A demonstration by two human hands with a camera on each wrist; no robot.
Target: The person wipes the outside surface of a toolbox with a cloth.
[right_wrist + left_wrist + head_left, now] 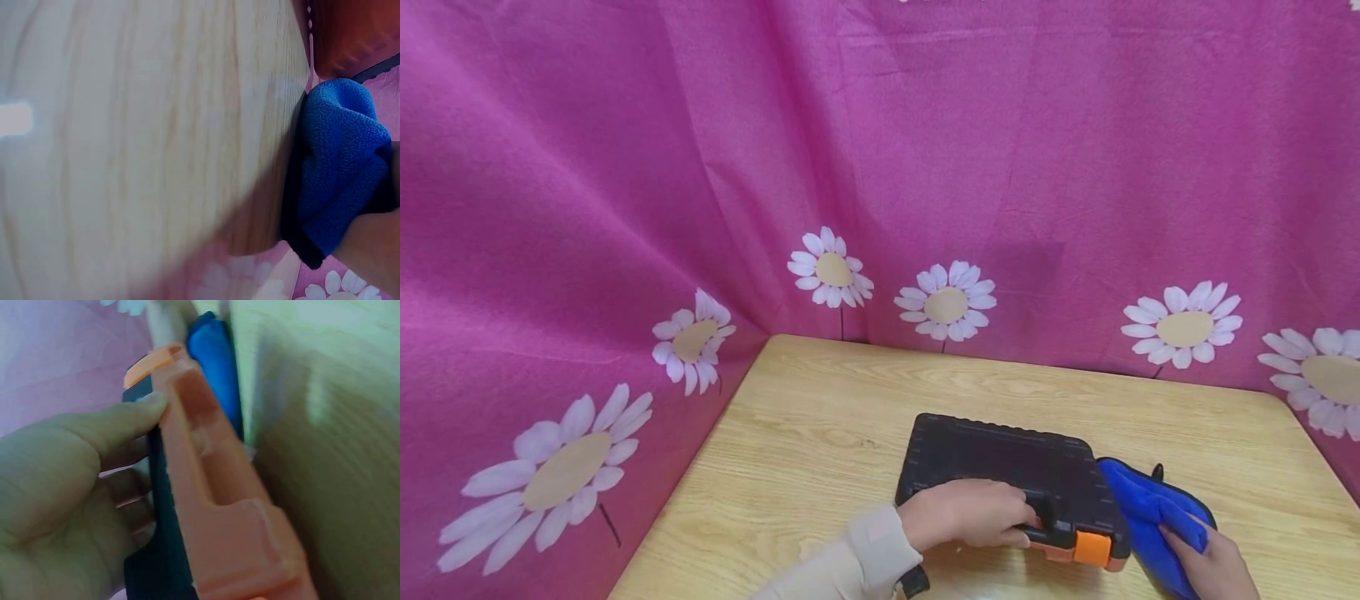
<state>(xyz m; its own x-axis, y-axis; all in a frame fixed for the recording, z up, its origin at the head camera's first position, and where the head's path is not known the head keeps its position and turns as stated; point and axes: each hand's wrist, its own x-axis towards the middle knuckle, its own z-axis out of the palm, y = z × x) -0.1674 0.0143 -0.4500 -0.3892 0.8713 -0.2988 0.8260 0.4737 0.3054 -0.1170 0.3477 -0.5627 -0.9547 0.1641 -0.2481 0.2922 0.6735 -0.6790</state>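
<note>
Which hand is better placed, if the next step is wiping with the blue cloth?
The right hand, I would judge: it holds the blue cloth, close beside the case. The left hand seems less suited, being occupied with gripping the case.

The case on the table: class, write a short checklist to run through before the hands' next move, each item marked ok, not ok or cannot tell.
1. Left hand gripping the case at its handle side: ok.
2. Right hand holding the blue cloth: ok.
3. Orange latch clear of the fingers: ok.
4. Cloth spread flat: not ok, it is bunched and folded.
5. Case flat on the table: cannot tell, its underside is hidden.
</note>
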